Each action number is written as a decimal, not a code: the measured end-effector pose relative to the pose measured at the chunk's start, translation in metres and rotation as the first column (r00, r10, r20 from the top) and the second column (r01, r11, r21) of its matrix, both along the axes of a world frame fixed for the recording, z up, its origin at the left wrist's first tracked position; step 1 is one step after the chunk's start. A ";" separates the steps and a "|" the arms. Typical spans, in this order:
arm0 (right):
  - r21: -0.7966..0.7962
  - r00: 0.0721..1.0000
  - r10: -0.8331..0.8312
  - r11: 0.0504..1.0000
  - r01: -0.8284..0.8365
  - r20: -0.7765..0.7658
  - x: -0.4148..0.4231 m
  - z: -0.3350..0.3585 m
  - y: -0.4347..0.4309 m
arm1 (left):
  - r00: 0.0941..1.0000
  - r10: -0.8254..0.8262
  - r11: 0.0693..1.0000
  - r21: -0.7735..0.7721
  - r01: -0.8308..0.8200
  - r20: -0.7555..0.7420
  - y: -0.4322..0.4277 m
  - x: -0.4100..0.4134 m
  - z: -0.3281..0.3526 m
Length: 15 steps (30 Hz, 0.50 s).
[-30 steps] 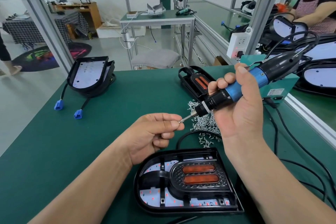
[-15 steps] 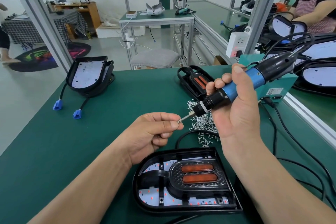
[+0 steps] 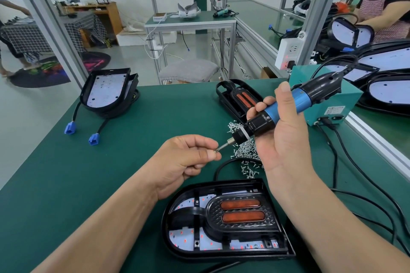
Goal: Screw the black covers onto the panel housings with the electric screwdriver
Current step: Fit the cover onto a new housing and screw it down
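Above the panel housing (image 3: 233,254), left hand (image 3: 186,159) fingers are pinching a screw (image 3: 215,151) onto the bit, likely loading it; right hand (image 3: 286,139) fingers are wrapping round the tilted electric screwdriver (image 3: 302,99).

A teal power box (image 3: 328,99) sits at the right edge of the green table (image 3: 55,173). A white socket block (image 3: 288,51) is behind it. A grey stool (image 3: 188,71) and a round rug (image 3: 40,77) are on the floor.

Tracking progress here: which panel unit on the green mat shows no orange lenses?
The far-left housing, white board showing, blue plugs on its cables. The near housing and the rear unit by the screw pile both show orange lenses.
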State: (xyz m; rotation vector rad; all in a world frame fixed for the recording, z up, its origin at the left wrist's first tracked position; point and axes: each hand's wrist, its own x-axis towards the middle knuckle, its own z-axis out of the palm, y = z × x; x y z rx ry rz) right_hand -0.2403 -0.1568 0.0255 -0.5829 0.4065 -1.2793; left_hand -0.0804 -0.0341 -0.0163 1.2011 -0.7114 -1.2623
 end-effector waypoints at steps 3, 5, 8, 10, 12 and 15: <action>0.033 1.000 0.002 0.999 -0.002 0.009 0.000 -0.003 -0.003 | 1.000 -0.011 1.000 0.010 0.011 0.007 0.000 -0.001 0.001; 0.060 0.999 0.002 0.998 -0.004 0.035 -0.001 -0.004 -0.006 | 1.000 -0.022 1.000 0.009 0.022 -0.005 -0.001 -0.001 0.001; 0.092 0.997 0.003 0.996 -0.010 0.075 -0.003 -0.005 -0.010 | 0.998 -0.062 0.998 0.008 0.062 -0.018 0.000 -0.001 0.002; 0.104 0.996 -0.002 0.995 -0.007 0.089 -0.004 -0.005 -0.012 | 0.995 -0.101 0.995 0.010 0.101 -0.022 0.002 0.001 0.002; 0.108 0.995 -0.008 0.994 -0.003 0.101 -0.005 -0.004 -0.014 | 0.991 -0.134 0.991 0.020 0.134 -0.012 0.004 0.003 0.004; 0.112 0.992 -0.016 0.994 0.002 0.124 -0.010 0.001 -0.015 | 0.982 -0.151 0.988 0.058 0.145 0.113 0.007 0.007 0.007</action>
